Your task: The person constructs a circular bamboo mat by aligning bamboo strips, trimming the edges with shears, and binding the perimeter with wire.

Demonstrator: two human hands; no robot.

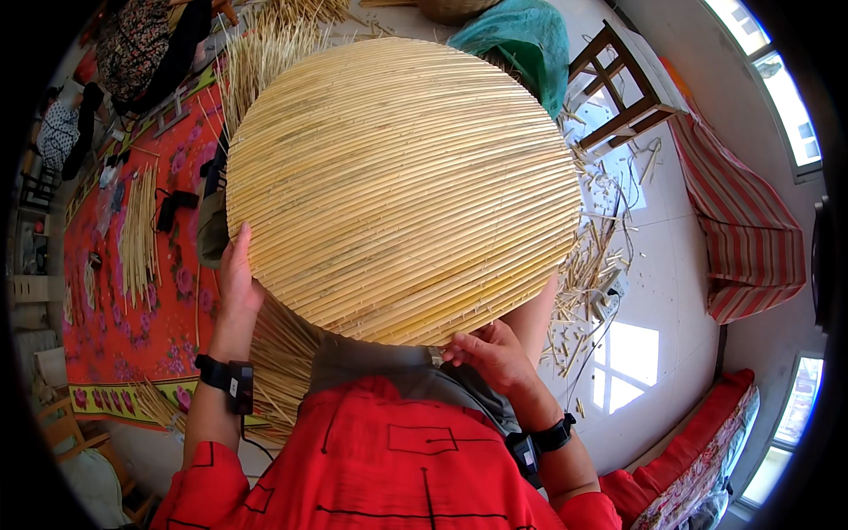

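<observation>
A large round mat of pale straw stalks [397, 194], laid side by side and stitched in rows, is held in front of me above my lap. My left hand [238, 278] grips its lower left edge, thumb on the top face and the other fingers hidden beneath. At the near edge, right of the middle, my right hand [490, 353] pinches the rim between thumb and fingers. Both wrists wear black straps with small boxes. Underneath the mat, a bundle of loose stalks [283, 362] shows beside my left leg.
On the left, a red flowered cloth [185, 327] carries bunches of stalks [139, 234] and a black device [177, 208]. Cut stalk bits [579, 291], a cable and a power strip [607, 296] litter the floor at right. A wooden stool [627, 88] and green net bag [530, 44] stand beyond.
</observation>
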